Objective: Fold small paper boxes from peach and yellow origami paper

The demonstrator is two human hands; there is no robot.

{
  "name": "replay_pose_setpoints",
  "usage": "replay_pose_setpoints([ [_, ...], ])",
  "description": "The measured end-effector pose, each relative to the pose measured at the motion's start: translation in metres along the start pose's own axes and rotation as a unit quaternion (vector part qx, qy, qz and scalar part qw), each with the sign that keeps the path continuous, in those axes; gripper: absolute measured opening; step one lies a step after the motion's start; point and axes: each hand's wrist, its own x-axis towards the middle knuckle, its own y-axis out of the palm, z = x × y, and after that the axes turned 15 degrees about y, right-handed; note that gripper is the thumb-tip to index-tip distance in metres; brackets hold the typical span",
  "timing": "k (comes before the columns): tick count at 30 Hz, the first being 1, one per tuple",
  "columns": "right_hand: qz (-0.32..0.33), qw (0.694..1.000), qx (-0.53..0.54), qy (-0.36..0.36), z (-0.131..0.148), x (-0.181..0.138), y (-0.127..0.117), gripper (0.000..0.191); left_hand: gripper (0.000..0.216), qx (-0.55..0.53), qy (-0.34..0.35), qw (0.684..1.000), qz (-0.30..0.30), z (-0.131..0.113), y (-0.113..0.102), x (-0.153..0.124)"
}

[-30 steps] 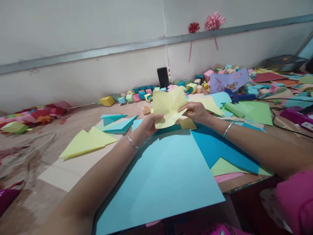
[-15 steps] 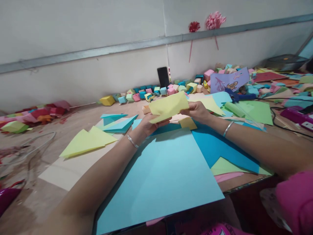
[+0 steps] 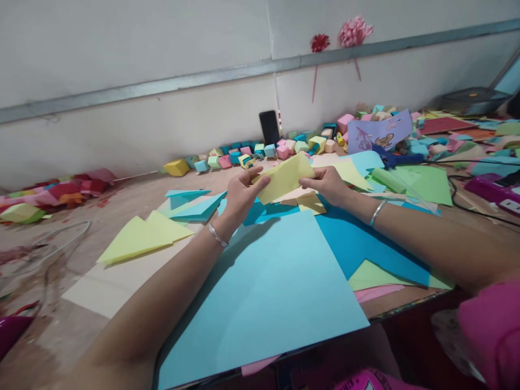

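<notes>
Pinching yellow paper (image 3: 285, 177) between both hands | left hand (image 3: 240, 196) | right hand (image 3: 328, 185)

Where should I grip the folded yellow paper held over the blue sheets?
Likely at its two short ends, coming from either side, as the left hand and right hand do. The folded yellow paper is a flat, elongated piece held tilted in the air, so pinching each end between thumb and fingers should keep it taut.
</notes>
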Motion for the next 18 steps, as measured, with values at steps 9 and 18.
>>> replay_pose_setpoints([
  [9,0.018,1.000,0.016,0.017,-0.002,0.000,0.001,0.025,0.020,0.148,0.075,0.986,-0.019,0.011,0.000,-0.001],
  [18,-0.010,0.997,0.072,-0.024,0.003,-0.001,0.004,0.029,0.023,0.290,0.163,0.942,0.043,0.003,-0.001,-0.006],
])
